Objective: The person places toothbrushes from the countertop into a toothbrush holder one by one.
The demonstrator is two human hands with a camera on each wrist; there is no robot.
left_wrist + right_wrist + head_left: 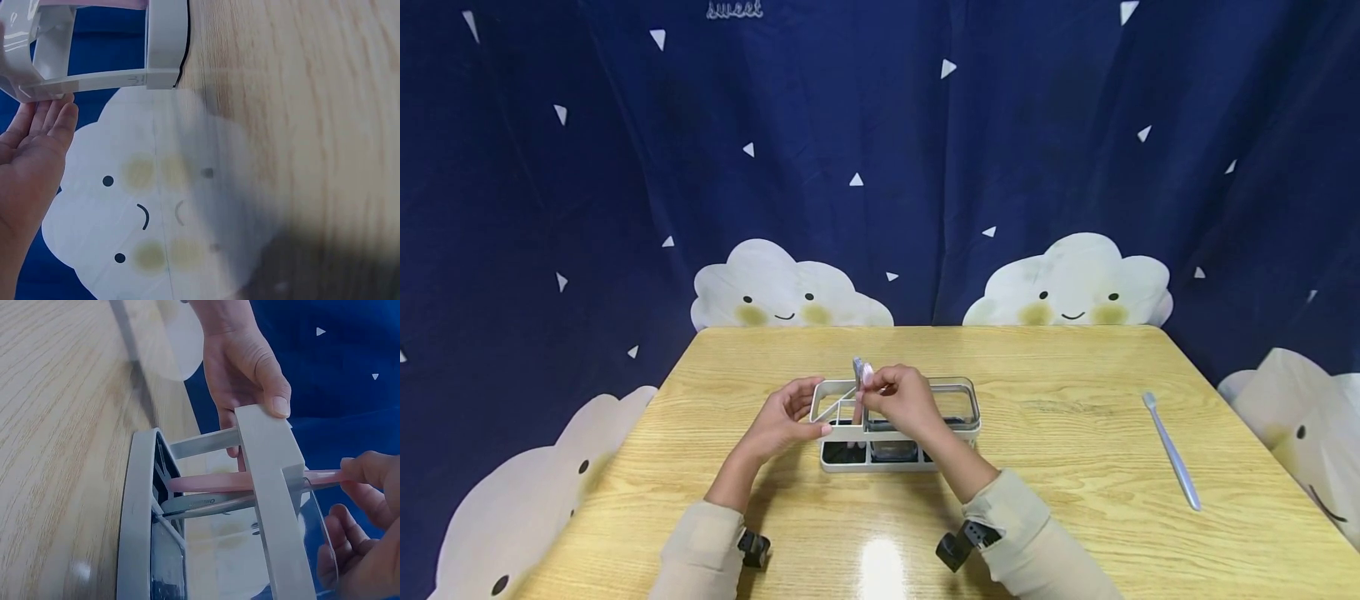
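Note:
A white toothbrush holder (883, 435) with an upper frame and a dark-lined base stands mid-table. My left hand (782, 421) grips its left end, thumb on the front rim and fingers round the back. In the right wrist view a pink toothbrush (212, 482) runs down through the upper frame, its lower end at the base. My right hand (906, 402) pinches this brush near its top. Beside it in the holder leans a grey-blue toothbrush (190, 503). A clear cup (895, 451) sits in the holder, partly hidden by the right hand.
Another toothbrush, light blue (1172, 454), lies on the wooden table (1060, 500) at the right, head pointing away. Behind the table hangs a dark blue curtain (820, 100) with white clouds and triangles.

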